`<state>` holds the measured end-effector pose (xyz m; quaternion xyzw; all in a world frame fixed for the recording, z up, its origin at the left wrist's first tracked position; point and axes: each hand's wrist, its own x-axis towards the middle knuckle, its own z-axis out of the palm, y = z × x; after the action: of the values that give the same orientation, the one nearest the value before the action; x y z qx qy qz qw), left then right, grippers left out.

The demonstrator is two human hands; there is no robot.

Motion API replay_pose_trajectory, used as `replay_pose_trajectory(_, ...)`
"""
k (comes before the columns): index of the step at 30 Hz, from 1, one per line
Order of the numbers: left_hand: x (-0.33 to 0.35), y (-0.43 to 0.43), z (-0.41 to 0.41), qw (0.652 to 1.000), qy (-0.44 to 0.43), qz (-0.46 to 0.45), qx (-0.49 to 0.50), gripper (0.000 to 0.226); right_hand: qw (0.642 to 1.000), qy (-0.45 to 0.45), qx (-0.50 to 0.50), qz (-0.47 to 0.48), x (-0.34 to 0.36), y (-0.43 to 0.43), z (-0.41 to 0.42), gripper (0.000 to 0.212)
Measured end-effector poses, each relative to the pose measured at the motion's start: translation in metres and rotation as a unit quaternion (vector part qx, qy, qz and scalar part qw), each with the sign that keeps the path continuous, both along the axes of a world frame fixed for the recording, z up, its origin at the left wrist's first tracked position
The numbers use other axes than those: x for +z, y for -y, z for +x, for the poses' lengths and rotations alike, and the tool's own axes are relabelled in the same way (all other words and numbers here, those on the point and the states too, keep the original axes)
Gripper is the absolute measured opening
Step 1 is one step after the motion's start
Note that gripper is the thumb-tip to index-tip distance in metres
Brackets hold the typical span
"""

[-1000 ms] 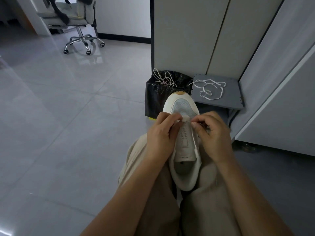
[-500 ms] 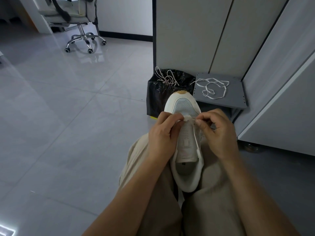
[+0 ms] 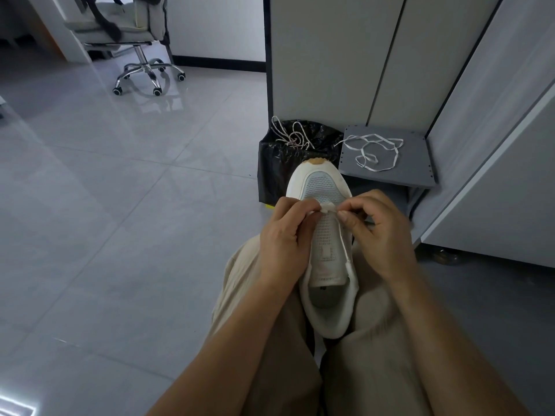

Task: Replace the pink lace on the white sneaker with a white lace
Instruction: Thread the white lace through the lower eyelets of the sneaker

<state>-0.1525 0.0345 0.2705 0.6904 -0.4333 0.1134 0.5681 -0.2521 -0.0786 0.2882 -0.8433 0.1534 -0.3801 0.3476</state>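
- Left hand point(image 3: 285, 235) sits against the left flank of the white sneaker point(image 3: 326, 244). Its fingers are curled, and thumb and forefinger pinch a short flat bit of the white lace point(image 3: 328, 208) at the front end of the tongue.
- Right hand point(image 3: 384, 232) mirrors it on the other flank, fingertips nipped on the same bit of lace, almost touching the other hand's fingertips.
- From that pinch a strand of the white lace runs down the right edge of the tongue, and its tip lies near the shoe's opening.
- The sneaker rests between the person's knees on beige trousers point(image 3: 375, 355), toe pointing away, heel towards the body.
- Just beyond the toe stands a black bin bag point(image 3: 273, 172) with the pink lace point(image 3: 292, 135) heaped on top.
- Beside the bag, a grey panel point(image 3: 417, 166) carries a second loose lace point(image 3: 375, 151), also white.
- An office chair point(image 3: 135, 43) stands well away on the tiled floor point(image 3: 120, 205).
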Motion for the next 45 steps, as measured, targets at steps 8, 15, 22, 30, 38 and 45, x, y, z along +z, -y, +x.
replay_pose_trajectory(8,0.0,0.0,-0.001,1.0,-0.004,0.005,-0.001,0.009,1.0,-0.002,0.01,0.008,-0.001,-0.002,-0.001,0.01)
replay_pose_trajectory(15,0.0,-0.001,-0.001,1.0,-0.009,0.005,-0.006,0.009,1.0,0.004,0.014,0.012,-0.001,-0.002,0.002,0.005)
replay_pose_trajectory(22,0.0,-0.001,0.0,1.0,-0.015,0.006,-0.01,0.009,1.0,0.002,0.031,0.006,-0.002,0.002,0.004,0.018)
replay_pose_trajectory(30,-0.002,0.0,0.0,1.0,-0.028,0.001,-0.007,0.01,0.997,0.042,0.013,0.064,-0.005,-0.009,0.008,0.018)
replay_pose_trajectory(38,0.0,-0.002,0.002,0.999,-0.037,-0.002,-0.015,0.01,0.999,0.037,0.01,-0.023,-0.005,-0.012,0.013,0.016)
replay_pose_trajectory(45,0.002,-0.001,0.001,0.999,-0.053,-0.003,-0.013,0.01,0.999,-0.014,0.011,0.038,0.005,-0.003,0.001,0.012)
